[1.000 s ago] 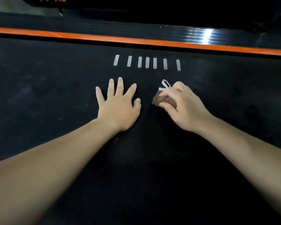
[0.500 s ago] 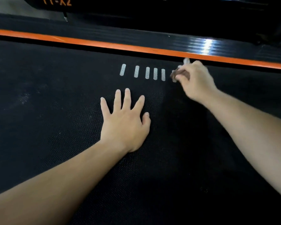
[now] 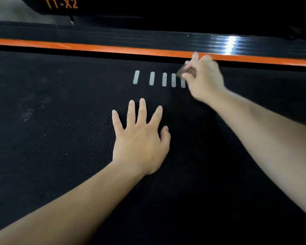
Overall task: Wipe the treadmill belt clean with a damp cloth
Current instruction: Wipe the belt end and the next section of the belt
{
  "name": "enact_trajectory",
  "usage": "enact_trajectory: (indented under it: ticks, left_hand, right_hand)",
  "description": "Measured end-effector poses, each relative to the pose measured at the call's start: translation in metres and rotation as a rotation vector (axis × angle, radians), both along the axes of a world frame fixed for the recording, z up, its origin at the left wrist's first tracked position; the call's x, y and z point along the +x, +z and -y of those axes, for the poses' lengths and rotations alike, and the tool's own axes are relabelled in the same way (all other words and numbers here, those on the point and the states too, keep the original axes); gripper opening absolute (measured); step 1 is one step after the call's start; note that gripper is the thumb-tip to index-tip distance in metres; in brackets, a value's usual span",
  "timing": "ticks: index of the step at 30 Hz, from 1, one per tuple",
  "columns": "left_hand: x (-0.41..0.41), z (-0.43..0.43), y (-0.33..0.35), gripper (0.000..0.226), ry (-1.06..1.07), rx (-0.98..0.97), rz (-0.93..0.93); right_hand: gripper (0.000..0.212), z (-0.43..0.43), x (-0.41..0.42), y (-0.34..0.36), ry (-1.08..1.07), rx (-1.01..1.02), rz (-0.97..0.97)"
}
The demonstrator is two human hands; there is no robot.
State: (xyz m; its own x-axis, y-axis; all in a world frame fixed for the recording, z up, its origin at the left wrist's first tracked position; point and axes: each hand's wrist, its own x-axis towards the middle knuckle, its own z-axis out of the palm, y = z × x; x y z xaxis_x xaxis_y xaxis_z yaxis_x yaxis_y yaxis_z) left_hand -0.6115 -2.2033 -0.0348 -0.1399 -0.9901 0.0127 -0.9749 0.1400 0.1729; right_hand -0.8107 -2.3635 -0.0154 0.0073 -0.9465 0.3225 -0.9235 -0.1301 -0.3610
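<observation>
In the curled fingers of the right hand point(image 3: 204, 80): a small brown cloth point(image 3: 182, 72), bunched up, pinched tight and blurred by motion. Located at the far edge of the black textured rubber treadmill belt point(image 3: 60, 156), just beside the last of the short white mesh-pattern marks point(image 3: 152, 78) and near the orange stripe point(image 3: 113, 48) of the side rail. Touching the belt or a little above it: cannot tell through the blur. Above the knuckles, a pale strip point(image 3: 195, 54) sticking up (maybe a label or loop of the cloth, not sure).

Nearer to the camera, the left hand point(image 3: 140, 144) flat on the belt, fingers straight and spread apart, holding nothing, probably bracing the body.

Handling, as a judgement only: very light, soft, without own shape. Likely to fold or roll under the fingers on such a rough belt, with much friction when wet. Better to hold as a wad, fingertips on top and thumb at the side, and to press down evenly, not to drag by one corner. No danger of breaking.

Pale dusty patches point(image 3: 27, 114) on the left part of the belt not yet wiped, so probably much work left.
</observation>
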Motion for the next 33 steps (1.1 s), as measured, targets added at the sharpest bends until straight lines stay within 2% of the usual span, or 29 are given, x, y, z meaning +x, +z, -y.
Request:
enact_trajectory:
  ticks: [2,3,5,8,9,14,16,18,19,21,24,26,30,31,33]
  left_hand:
    - [0.000,0.000,0.001,0.065,0.005,-0.002,0.001]
    - [-0.001,0.000,0.002,0.065,0.001,0.002,-0.002]
    - [0.000,0.000,0.001,0.066,-0.001,0.009,-0.007]
    - [0.000,0.000,0.002,0.064,-0.003,0.014,-0.011]
    - [0.000,0.000,0.002,0.063,-0.001,0.016,-0.010]
    - [0.000,0.001,0.003,0.062,0.011,0.025,-0.006]
    - [0.000,0.001,0.004,0.062,0.009,0.029,-0.006]
    - [0.000,0.001,0.004,0.062,0.008,0.031,-0.010]
    - [0.000,0.001,0.004,0.063,0.011,0.031,-0.012]
    - [0.000,0.001,0.002,0.063,0.014,0.031,-0.009]
    - [0.000,0.001,0.002,0.063,0.014,0.025,-0.004]
    - [0.000,0.001,0.001,0.063,0.019,0.025,-0.002]
    - [-0.001,0.000,0.002,0.063,0.019,0.032,0.000]
    - [0.000,0.000,0.002,0.063,0.021,0.036,0.000]
    - [0.000,0.001,0.002,0.064,0.020,0.042,0.002]
  right_hand:
    - [0.017,-0.017,0.003,-0.002,0.194,0.018,-0.004]
    - [0.018,-0.017,-0.005,0.000,0.225,0.032,-0.024]
    - [0.021,-0.003,-0.028,0.007,0.116,0.030,-0.056]
    - [0.022,0.010,-0.060,0.011,-0.220,-0.030,0.065]
    - [0.022,0.007,-0.059,0.007,-0.256,-0.038,0.065]
    - [0.019,-0.026,-0.053,-0.002,0.111,0.029,0.007]
    - [0.025,-0.016,-0.075,0.010,-0.015,0.025,-0.018]
    - [0.025,-0.010,-0.096,0.018,-0.247,0.028,0.043]
    - [0.025,-0.013,-0.097,0.018,-0.290,0.021,0.066]
    - [0.024,-0.027,-0.086,0.009,-0.215,0.026,0.054]
    - [0.019,-0.069,-0.071,0.001,0.079,0.036,0.047]
    - [0.018,-0.083,-0.079,0.003,0.155,0.021,0.025]
    - [0.023,-0.068,-0.100,0.009,-0.202,0.014,0.032]
    - [0.023,-0.071,-0.092,0.008,-0.233,0.012,0.034]
    - [0.021,-0.093,-0.068,0.002,-0.128,0.000,0.032]
